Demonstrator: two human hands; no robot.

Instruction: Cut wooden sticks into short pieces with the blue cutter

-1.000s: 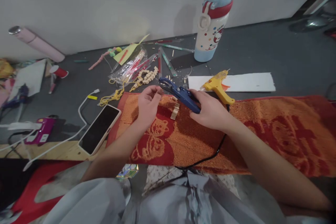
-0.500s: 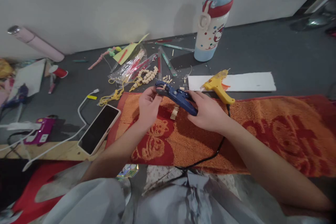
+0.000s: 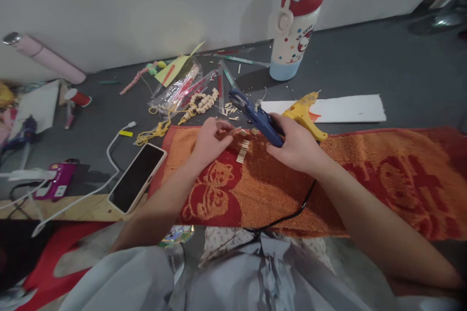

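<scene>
A dark table (image 3: 365, 65) carries the orange towel (image 3: 284, 189), the landmark for every place here. Beyond the towel's far edge stands the cartoon bottle (image 3: 294, 41), and nearer to that edge lies a white strip (image 3: 350, 108); well apart past its left end, the pink flask (image 3: 49, 58) leans towards the wall. Above the towel, the right hand (image 3: 296, 145) is closed round the handles of a blue hand tool (image 3: 260, 119), whose head points out past the far edge. The left hand (image 3: 212, 142), over the towel's left part, has its fingers curled by some small wooden bits; whether it pinches one cannot be told. Just beside the towel's left edge lies the phone (image 3: 137, 178). The yellow glue gun (image 3: 304, 114) rests across the strip, its handle reaching the towel. Smallest, a row of wooden pieces (image 3: 242, 151) lies on the towel, between the hands
</scene>
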